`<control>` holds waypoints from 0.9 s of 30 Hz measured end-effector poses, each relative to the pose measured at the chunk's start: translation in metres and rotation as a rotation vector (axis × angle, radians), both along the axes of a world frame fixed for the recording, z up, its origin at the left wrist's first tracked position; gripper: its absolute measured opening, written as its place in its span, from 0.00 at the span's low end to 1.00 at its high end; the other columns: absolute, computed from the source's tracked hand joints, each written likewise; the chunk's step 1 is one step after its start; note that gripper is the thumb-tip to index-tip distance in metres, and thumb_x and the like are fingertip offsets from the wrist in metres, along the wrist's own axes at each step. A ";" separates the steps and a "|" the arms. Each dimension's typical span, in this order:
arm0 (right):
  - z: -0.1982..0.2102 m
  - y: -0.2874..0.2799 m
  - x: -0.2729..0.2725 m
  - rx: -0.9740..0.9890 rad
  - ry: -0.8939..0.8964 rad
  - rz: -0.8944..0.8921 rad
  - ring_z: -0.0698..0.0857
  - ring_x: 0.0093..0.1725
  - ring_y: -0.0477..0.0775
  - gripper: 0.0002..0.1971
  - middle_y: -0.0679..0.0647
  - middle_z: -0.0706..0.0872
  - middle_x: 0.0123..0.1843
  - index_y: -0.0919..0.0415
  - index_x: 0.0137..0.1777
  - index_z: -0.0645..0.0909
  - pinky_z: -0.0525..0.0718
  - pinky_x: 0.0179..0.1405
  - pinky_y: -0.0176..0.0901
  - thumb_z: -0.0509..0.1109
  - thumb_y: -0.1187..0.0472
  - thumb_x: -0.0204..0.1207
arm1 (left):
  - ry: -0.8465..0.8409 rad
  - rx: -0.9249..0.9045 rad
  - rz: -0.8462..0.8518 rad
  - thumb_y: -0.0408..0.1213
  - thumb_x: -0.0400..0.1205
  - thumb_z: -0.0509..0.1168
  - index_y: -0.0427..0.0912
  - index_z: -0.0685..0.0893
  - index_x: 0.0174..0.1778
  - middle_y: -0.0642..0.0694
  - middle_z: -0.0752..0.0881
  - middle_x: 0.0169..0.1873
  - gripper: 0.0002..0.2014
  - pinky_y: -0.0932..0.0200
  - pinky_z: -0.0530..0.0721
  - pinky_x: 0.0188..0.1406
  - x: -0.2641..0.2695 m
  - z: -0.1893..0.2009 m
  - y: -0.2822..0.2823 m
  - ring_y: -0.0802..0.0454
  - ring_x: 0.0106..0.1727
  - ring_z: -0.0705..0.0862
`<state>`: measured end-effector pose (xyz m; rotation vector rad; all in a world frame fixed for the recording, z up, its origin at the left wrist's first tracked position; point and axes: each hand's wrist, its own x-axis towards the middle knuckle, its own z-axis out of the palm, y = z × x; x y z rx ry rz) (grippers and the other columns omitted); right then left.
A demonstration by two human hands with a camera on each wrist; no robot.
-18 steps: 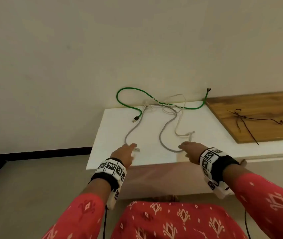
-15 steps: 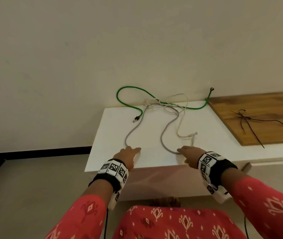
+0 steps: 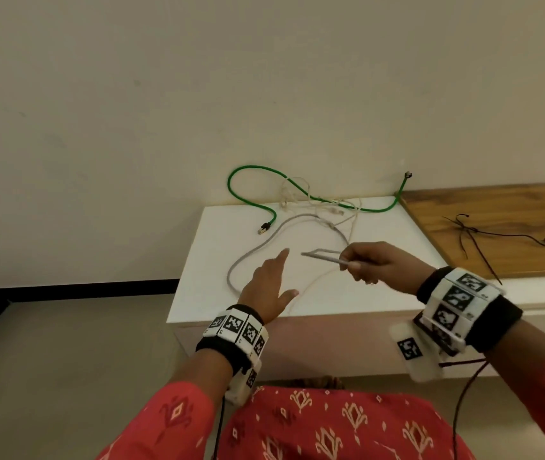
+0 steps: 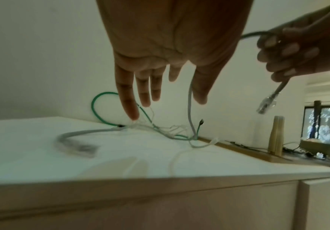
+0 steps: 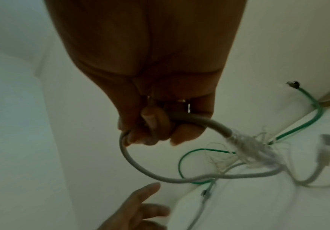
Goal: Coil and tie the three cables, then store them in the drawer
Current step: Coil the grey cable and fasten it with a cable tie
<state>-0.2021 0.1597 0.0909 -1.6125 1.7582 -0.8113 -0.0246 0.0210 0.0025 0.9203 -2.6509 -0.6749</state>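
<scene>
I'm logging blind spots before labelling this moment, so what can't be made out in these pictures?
- Drawer: not identifiable in any view.
- Cable tangle: head view, too small to trace strands.
- Grey cable loop: left wrist view, motion-blurred.
- Right hand: right wrist view, dark; fingers partly hidden.

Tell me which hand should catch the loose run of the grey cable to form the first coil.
Left. The left hand hovers open beside the thick grey network cable lying on the white cabinet top, while the right hand already grips its end.
</scene>
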 end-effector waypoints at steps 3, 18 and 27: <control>0.023 0.019 0.011 -0.082 -0.239 0.067 0.75 0.26 0.42 0.08 0.49 0.78 0.28 0.60 0.43 0.78 0.76 0.29 0.30 0.58 0.59 0.73 | 0.288 0.037 -0.042 0.45 0.81 0.59 0.48 0.60 0.78 0.42 0.70 0.72 0.28 0.51 0.70 0.70 -0.009 0.019 0.015 0.47 0.72 0.69; 0.020 0.083 -0.014 -0.213 -1.259 0.217 0.77 0.24 0.46 0.10 0.48 0.79 0.24 0.60 0.51 0.77 0.84 0.35 0.42 0.69 0.57 0.74 | 0.509 0.189 -0.005 0.39 0.84 0.55 0.44 0.76 0.32 0.49 0.69 0.20 0.14 0.55 0.77 0.23 -0.019 0.070 0.062 0.52 0.22 0.69; 0.034 0.080 -0.004 -0.498 -1.274 -0.138 0.76 0.24 0.43 0.06 0.46 0.76 0.23 0.54 0.44 0.74 0.82 0.31 0.36 0.56 0.56 0.75 | 0.089 -0.130 -0.088 0.41 0.87 0.47 0.40 0.69 0.65 0.32 0.86 0.42 0.15 0.51 0.74 0.39 -0.033 0.043 0.106 0.34 0.44 0.83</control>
